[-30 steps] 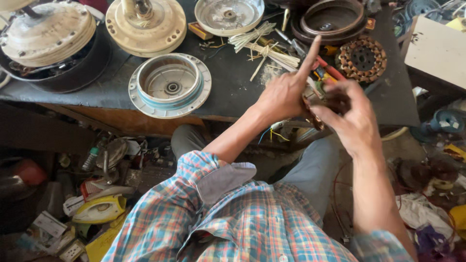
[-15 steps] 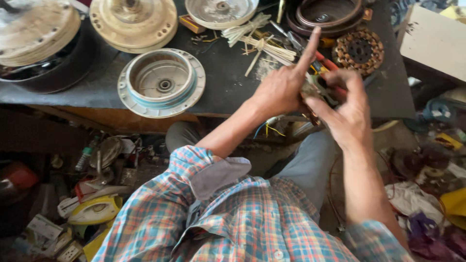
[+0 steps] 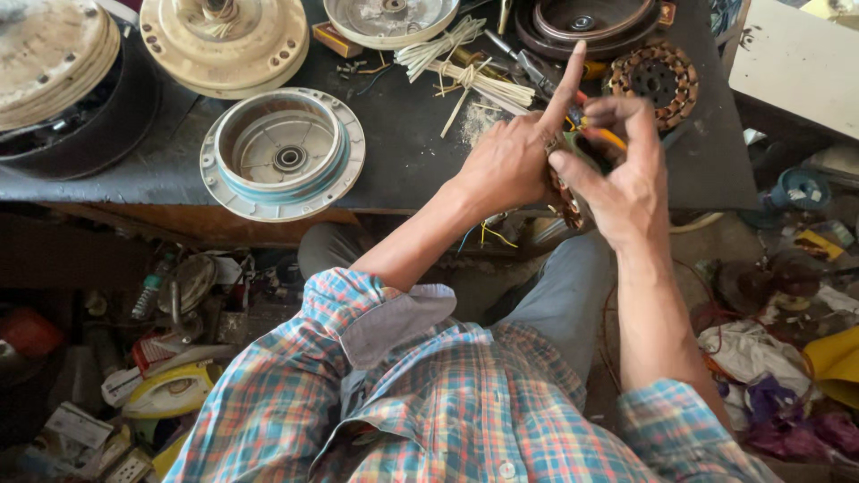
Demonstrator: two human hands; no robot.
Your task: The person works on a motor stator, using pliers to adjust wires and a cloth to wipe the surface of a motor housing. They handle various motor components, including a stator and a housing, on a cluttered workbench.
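Counter (image 3: 403, 161): dark top across the upper part of the view, crowded with motor parts.
Cream housings (image 3: 224, 40): round covers at the far left edge of the counter.
Grey housing (image 3: 282, 152): open round shell near the front edge, left of the hands.
Wound stator (image 3: 658, 76): coppery ring just beyond the right hand.
Stick bundle (image 3: 465, 76): pale tied slivers lying behind the left hand.
Left hand (image 3: 510, 161): index finger stretched straight up, the other fingers curled about a small brown winding.
Right hand (image 3: 631, 179): thumb and fingers bent, pinching the same winding from the right.
Small winding (image 3: 565, 201): held between both hands, above the counter's front edge, mostly hidden.
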